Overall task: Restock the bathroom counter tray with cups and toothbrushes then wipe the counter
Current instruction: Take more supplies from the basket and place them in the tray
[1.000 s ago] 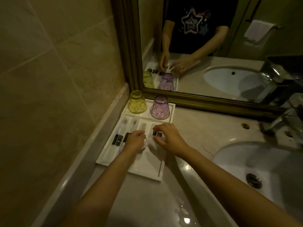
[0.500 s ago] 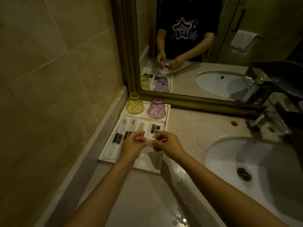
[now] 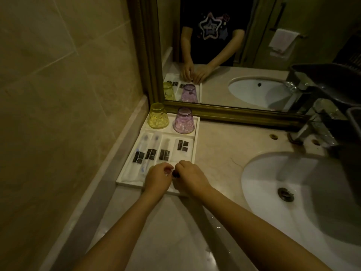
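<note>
A white tray (image 3: 197, 133) lies on the counter against the left wall. At its far end a yellow cup (image 3: 158, 118) and a purple cup (image 3: 183, 120) stand upside down. Several wrapped toothbrush packets (image 3: 149, 151) with black labels lie side by side in the tray, and a shorter packet (image 3: 182, 145) lies at the right. My left hand (image 3: 158, 178) and my right hand (image 3: 190, 178) meet over the tray's near end, both pinching one small clear-wrapped item with a dark tip (image 3: 175, 174). What it is stays unclear.
A white sink basin (image 3: 312, 192) with a drain fills the right side. A chrome faucet (image 3: 316, 124) stands behind it. A gold-framed mirror (image 3: 234, 112) runs along the back. A tiled wall (image 3: 58, 94) borders the left. Wet beige counter (image 3: 175, 231) lies under my forearms.
Both hands drew back from the shorter right packet toward the tray's near end, with a small wrapped item pinched between them. The camera tilted slightly.
</note>
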